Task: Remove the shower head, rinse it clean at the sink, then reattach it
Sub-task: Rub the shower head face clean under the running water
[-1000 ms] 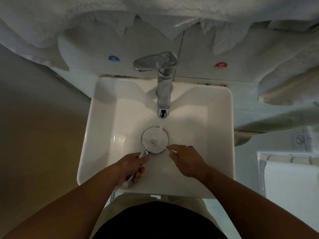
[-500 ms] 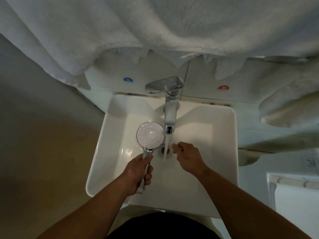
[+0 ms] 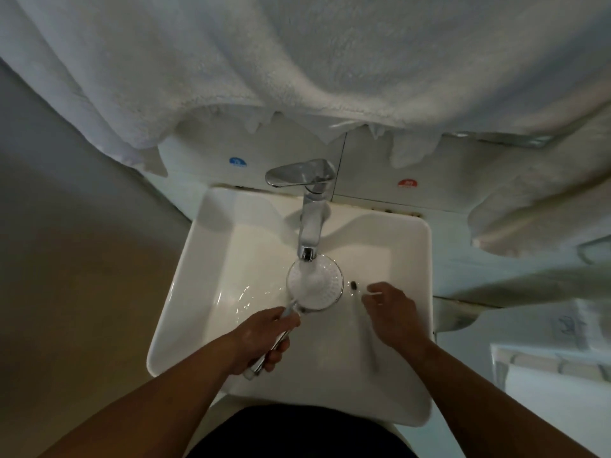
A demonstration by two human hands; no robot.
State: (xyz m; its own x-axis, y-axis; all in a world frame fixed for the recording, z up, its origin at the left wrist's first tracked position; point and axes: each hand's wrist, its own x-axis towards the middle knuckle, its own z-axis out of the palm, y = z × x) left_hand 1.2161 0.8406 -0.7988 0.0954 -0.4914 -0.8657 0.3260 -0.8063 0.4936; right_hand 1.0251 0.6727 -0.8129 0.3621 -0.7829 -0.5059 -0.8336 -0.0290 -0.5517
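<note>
Here the shower head (image 3: 314, 282) sits face-up under the tap (image 3: 309, 213) stream, its handle running toward 7 o'clock into the left hand (image 3: 261, 338), which grips it; the right hand (image 3: 391, 312), at 3 o'clock, pinches something small and blurred; the white sink (image 3: 413, 325) leaves room all round

Dim, bluish light; the white sink (image 3: 211, 246) glares softly, edges bend wide-angle, right side smears with blur.

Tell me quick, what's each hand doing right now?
Left hand: closed around the shower head handle, holding it under the running tap.
Right hand: holding something small and white; what it is cannot be told.
</note>
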